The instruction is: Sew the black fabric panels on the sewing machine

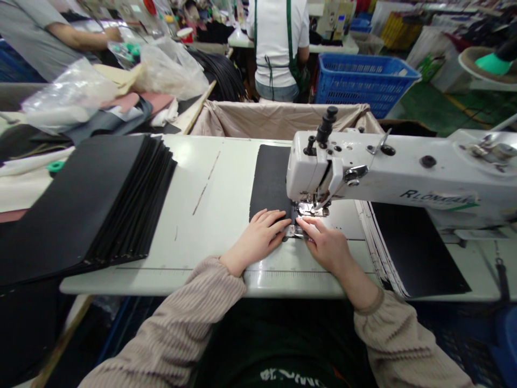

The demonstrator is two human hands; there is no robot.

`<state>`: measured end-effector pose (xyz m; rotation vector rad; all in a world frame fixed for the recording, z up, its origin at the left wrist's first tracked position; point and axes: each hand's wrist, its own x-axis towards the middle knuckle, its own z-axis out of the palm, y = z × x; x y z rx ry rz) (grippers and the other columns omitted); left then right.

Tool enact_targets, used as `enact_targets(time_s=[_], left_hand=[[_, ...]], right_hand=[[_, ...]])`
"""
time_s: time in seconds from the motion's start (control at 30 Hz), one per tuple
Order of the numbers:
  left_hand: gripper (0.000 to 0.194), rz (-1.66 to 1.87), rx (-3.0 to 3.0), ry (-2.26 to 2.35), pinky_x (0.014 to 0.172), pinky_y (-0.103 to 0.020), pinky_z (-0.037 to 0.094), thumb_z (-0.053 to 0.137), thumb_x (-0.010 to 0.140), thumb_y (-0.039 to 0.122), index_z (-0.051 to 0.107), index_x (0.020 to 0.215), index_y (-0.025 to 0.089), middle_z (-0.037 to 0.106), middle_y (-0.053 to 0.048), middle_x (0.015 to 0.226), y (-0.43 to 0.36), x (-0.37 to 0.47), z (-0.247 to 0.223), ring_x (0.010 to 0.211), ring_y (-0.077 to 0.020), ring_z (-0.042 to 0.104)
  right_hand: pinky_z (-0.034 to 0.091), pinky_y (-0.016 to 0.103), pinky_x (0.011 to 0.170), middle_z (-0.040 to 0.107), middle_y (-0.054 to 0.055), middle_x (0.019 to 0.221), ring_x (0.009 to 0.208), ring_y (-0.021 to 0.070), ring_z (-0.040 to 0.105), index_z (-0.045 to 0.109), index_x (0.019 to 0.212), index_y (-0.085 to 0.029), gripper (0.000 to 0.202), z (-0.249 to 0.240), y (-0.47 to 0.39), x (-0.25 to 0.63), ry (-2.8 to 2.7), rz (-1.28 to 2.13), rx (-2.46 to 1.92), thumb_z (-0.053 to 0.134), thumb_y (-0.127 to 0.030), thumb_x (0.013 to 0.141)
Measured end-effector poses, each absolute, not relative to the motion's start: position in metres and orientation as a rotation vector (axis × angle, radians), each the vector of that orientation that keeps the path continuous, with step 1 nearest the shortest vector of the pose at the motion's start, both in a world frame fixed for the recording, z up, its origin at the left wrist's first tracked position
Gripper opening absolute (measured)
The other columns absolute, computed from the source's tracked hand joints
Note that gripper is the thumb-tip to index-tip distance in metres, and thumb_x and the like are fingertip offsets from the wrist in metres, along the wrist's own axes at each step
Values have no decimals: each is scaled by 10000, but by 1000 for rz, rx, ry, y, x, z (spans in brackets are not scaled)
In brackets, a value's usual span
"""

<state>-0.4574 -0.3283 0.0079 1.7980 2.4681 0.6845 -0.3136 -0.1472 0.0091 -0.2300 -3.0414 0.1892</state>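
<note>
A black sheet (269,175) lies under the head of a white sewing machine (388,167), its right edge at the presser foot (313,209). My left hand (266,231) rests flat on the near end of this sheet, fingers stretched out. Just in front of the presser foot, my right hand (325,242) has its fingers extended toward the sheet's right edge, by a small metal guide (294,231). The fingertips touch or nearly touch the sheet. The needle's tip is too small to make out.
A thick stack of black sheets (100,199) stands at the left of the pale table (194,226). More black sheets (416,253) lie right, beneath the machine arm. Beyond the table are a cloth-lined bin (283,119), a blue crate (359,81) and two people.
</note>
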Motion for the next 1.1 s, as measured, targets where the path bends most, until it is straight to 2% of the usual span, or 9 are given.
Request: enact_targets(time_s=[0.13, 0.37, 0.57, 0.67, 0.77, 0.9, 1.1], left_hand=[[393, 667, 1755, 2480, 1191, -453, 269, 447, 1003, 293, 497, 1389, 247, 501, -44, 1458, -327, -458, 6, 1370, -217, 428], [491, 604, 1703, 2523, 1208, -426, 239, 422, 1012, 408, 407, 1466, 221, 415, -48, 1533, -321, -462, 3, 1440, -214, 338], [479, 580, 1709, 2550, 1174, -419, 284, 397, 1020, 419, 404, 1469, 250, 445, -34, 1513, -316, -466, 3, 1406, -216, 388], [446, 564, 1690, 2593, 1120, -436, 343, 416, 1013, 415, 462, 1431, 267, 500, -41, 1468, -312, -467, 4, 1344, -244, 455], [406, 589, 1690, 2591, 1120, -432, 345, 410, 1016, 378, 521, 1380, 236, 523, -52, 1444, -308, -468, 4, 1337, -245, 459], [392, 624, 1718, 2499, 1195, -415, 249, 379, 1009, 252, 513, 1375, 205, 465, -33, 1499, -304, -471, 3, 1420, -200, 368], [434, 564, 1701, 2494, 1199, -415, 253, 439, 936, 194, 523, 1361, 196, 488, -29, 1482, -301, -475, 5, 1403, -200, 398]], right_hand=[[524, 293, 741, 517, 21, 1453, 1033, 198, 644, 435, 1468, -308, 526, 9, -147, -313, -3036, 206, -216, 454, -257, 945], [539, 305, 757, 539, 42, 1430, 1013, 208, 654, 473, 1445, -288, 528, 5, -145, -314, -3006, 258, -227, 486, -237, 920], [542, 315, 797, 545, 44, 1422, 1022, 212, 653, 485, 1435, -282, 539, 4, -144, -313, -2982, 298, -215, 498, -214, 900], [539, 313, 780, 550, 45, 1419, 1016, 216, 654, 491, 1428, -279, 536, 3, -143, -312, -2976, 309, -225, 505, -217, 896], [533, 310, 770, 552, 37, 1418, 1012, 216, 654, 496, 1422, -277, 524, 2, -143, -312, -2973, 322, -225, 502, -220, 901], [525, 311, 763, 543, 24, 1429, 1013, 216, 653, 491, 1423, -283, 516, 1, -143, -312, -2972, 324, -226, 500, -227, 910], [523, 318, 746, 540, 13, 1433, 997, 216, 657, 484, 1425, -287, 518, 1, -143, -312, -2976, 306, -228, 507, -231, 910]])
